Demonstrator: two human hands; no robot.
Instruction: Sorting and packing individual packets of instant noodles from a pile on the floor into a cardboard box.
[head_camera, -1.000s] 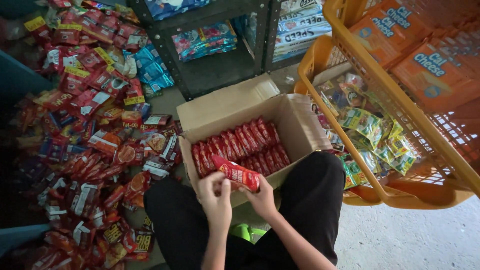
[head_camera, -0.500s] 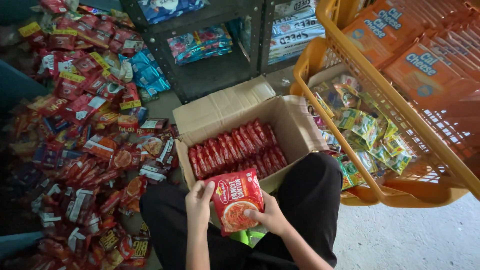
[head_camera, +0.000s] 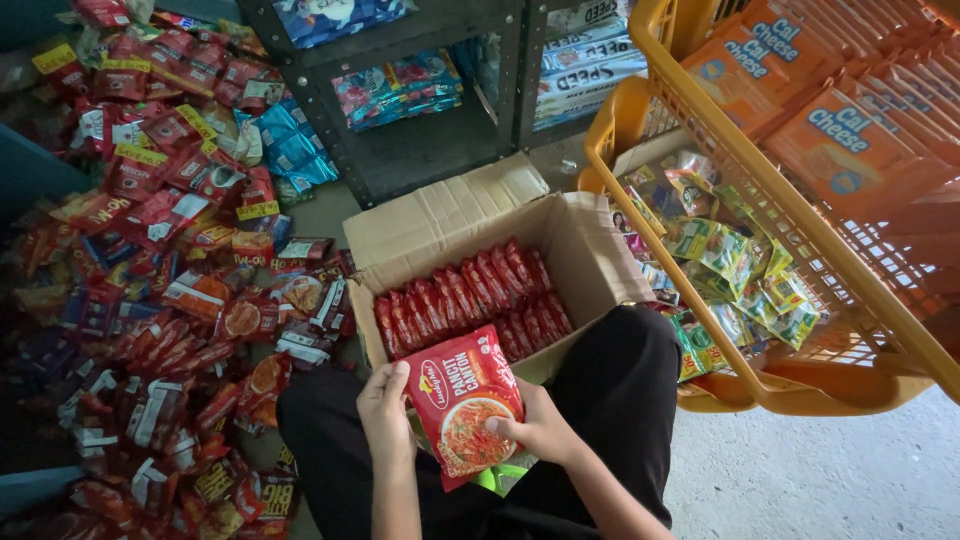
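Red noodle packet (head_camera: 463, 403), face up and slightly tilted, is held just in front of the cardboard box (head_camera: 590, 250), above the lap. Left hand (head_camera: 385, 408) grips its left edge, fingers curled round the side. Right hand (head_camera: 535, 425) pinches the lower right corner, thumb pressed on the front. Inside the box, more red packets (head_camera: 470, 295) stand in rows. Left of the box lies a heap of loose packets (head_camera: 160, 260).
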